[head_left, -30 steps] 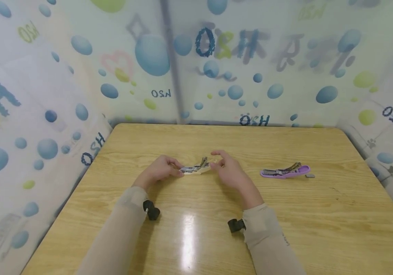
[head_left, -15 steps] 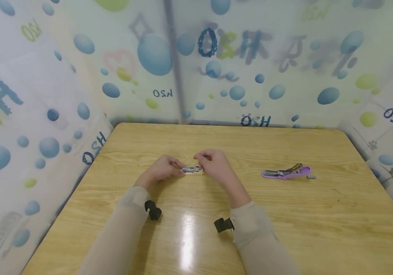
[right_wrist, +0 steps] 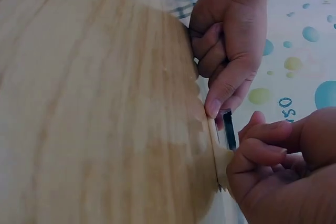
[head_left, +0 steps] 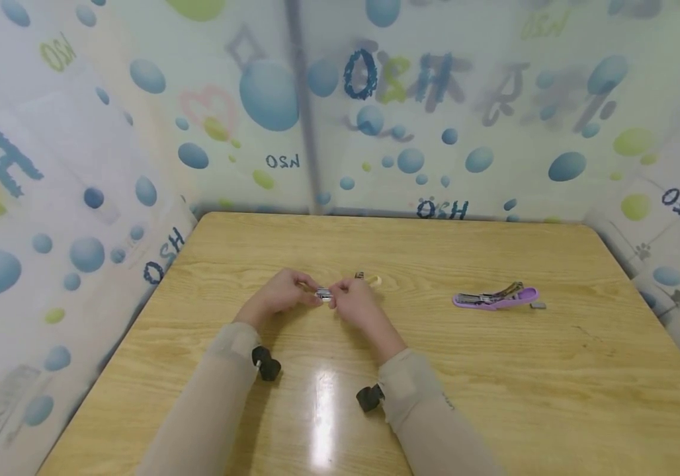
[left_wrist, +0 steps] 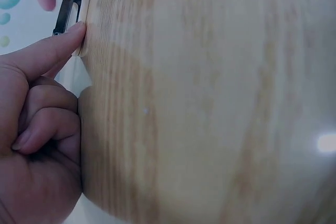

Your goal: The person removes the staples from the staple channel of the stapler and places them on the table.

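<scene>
1. I see a person's left grip and right grip close together on a wooden desk.
2. A cream stapler lies on the desk between them, with its long metal part facing up.
3. The left grip pinches the stapler's left end. The thumb is on the near side, and the space between thumb and finger is only as wide as the stapler. Its other fingers are curled in against the palm, and the hand rests on the desk.
4. The right grip is over the middle of the stapler, with its fingers bent. Its fingertips are right by the metal part, near the left grip. I can't tell if they have hold of anything.
5. A short bit of shiny metal shows between the two grips. Past the right grip, a dark metal arm sticks up and the stapler's pale end peeks out.
6. Well apart, to the right, a purple stapler sits on the desk with its metal arm tilted up. A little grey strip lies just beside its right end.
7. Both sleeves are beige, and a small black thing is on each wrist.
</scene>
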Available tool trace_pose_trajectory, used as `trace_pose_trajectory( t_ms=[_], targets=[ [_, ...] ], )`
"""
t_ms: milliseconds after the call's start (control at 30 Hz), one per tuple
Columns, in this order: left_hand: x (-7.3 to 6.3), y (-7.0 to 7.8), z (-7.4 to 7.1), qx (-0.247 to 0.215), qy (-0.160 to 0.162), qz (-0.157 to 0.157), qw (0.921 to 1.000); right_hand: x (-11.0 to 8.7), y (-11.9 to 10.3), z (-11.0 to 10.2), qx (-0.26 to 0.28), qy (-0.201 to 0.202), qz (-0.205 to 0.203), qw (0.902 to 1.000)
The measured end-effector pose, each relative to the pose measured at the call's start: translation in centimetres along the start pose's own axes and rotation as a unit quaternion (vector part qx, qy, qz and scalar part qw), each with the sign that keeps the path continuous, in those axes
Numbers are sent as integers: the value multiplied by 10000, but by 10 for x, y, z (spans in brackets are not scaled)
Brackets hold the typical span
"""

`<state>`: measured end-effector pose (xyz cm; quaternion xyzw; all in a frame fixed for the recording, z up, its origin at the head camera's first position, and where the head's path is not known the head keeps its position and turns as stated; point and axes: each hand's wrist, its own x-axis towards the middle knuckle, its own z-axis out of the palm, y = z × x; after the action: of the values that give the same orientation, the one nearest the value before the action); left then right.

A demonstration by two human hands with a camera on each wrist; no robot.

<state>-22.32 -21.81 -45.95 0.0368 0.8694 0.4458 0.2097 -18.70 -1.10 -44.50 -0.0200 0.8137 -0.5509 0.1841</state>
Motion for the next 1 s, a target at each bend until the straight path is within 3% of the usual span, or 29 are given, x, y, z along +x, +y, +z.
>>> trace_pose_trajectory(
  t_ms=[300,533,767,1000],
  targets=[
    [3,1,0,7,-40,19,10000,1,3,5,-40,218,57,9997],
    [5,-5,-1,-18,22,53,10000,5,4,8,-11,168,42,9999],
    [4,-4,-1,-44,82,103,9999,5,2,13,-259,261,16,9993],
    [3,-2,-1,-21,65,81,9999,2,-1,14,14,357,-58,9993]
  ],
)
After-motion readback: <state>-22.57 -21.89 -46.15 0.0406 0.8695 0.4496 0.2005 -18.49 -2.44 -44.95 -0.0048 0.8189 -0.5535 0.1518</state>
